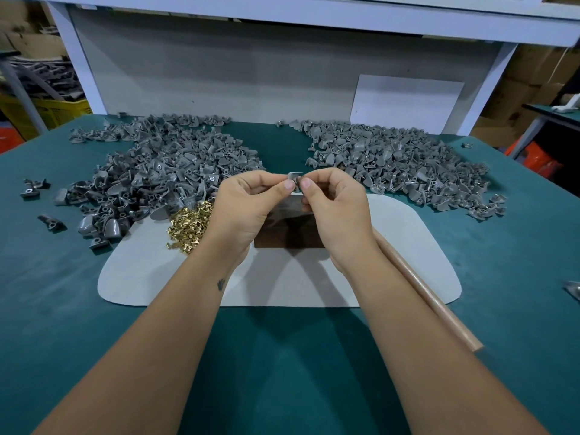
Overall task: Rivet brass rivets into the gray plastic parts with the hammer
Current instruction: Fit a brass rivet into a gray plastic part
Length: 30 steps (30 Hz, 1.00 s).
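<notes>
Hands: left hand (248, 208) and right hand (332, 205) both pinch one gray plastic part (295, 178) above the dark anvil plate (292, 227).
Rivet heap (188, 227): left, on the pad.
Risk: rivet slips out — grip is only fingertips.
Hidden: rivet in part unseen; hammer (426, 290) head covered by right forearm — only handle shows.

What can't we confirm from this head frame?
- Hammer: only the wooden handle shows; its head is behind the right forearm.
- Gray part pinched by the left hand and right hand: fingertips hide whether a rivet sits in it.
- Dark plate: partly hidden by both hands.
- Metal object: cut off by the right edge.
</notes>
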### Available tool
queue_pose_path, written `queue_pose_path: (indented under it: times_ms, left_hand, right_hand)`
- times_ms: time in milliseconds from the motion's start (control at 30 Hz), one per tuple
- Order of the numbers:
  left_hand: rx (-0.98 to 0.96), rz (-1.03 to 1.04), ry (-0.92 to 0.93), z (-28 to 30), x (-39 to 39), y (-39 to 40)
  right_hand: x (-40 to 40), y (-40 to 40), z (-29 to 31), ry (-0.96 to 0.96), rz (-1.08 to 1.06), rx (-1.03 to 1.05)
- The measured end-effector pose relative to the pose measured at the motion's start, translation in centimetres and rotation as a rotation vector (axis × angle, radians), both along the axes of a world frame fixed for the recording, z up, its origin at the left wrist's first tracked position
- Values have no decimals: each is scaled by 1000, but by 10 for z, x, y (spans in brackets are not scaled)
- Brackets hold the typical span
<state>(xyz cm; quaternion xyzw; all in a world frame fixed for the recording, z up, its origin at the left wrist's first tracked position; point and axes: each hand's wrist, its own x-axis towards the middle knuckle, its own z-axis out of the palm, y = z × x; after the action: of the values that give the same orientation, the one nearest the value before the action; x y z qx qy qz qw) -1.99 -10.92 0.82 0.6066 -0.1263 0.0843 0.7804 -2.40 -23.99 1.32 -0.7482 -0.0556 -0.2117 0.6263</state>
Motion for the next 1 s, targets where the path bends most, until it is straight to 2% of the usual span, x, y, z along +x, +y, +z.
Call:
queue_pose_path:
  times_ms: [400,767,1000]
  left_hand:
    - [-33,-6,12,-3,0,-1]
    - [-70,-15,42,-4,0,-2]
    - [9,8,34,-5,2,0]
  right_hand:
    - [-1,1,1,8,7,8]
    - [-1,0,-1,-62,-18,-111]
    - [1,-1,-1,-27,-25,-81]
